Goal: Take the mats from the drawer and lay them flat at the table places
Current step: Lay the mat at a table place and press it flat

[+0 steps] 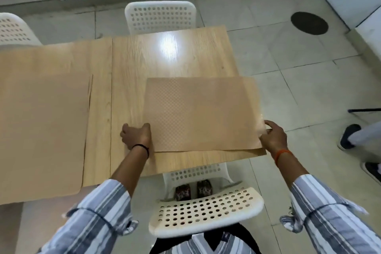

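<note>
— Where's the mat (202, 113) now?

— On the near right corner of the wood-grain surface (132, 62), a tan rectangle with a fine woven check, its right edge past the rim.

— And the hands?

— The left hand (136, 135) has curled fingers pinching the left edge; the right hand (273, 136) grips the right edge, which curls up slightly.

— Anything else?

— Another smooth tan mat (41, 126) lies left. A white perforated plastic chair (206, 210) stands just below.

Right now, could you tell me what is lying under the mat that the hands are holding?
The wooden table is under the checked mat, which overhangs its right edge. The left hand and right hand grip its near corners. Whatever the mat covers cannot be seen.
</note>
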A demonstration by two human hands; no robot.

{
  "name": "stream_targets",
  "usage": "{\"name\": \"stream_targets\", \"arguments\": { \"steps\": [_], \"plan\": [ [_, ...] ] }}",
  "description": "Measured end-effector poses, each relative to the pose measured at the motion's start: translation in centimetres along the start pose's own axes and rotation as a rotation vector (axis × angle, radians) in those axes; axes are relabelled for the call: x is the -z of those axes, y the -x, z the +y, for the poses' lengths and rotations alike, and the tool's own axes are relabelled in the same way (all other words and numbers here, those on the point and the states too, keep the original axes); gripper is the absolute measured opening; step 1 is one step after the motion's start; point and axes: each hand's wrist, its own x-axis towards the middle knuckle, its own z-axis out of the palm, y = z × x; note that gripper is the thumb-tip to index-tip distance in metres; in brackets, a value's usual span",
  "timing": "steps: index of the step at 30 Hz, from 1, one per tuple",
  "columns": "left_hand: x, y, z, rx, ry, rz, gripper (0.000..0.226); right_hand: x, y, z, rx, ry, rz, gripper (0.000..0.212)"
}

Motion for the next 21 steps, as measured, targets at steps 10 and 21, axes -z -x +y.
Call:
{"name": "stream_targets", "arguments": {
  "steps": [10,21],
  "plan": [
    [0.5,-0.6,-2.6,-0.249,-0.401,-0.056,0.062,-0.8,0.7,0.5,0.127,0.126,-0.074,0.064],
    [1.6,1.2,-5.4,-0.272,-0.531,-0.036,0.061,-1.6,2.4,2.7,0.204,0.267,-0.066,0.055]
  ]
}}
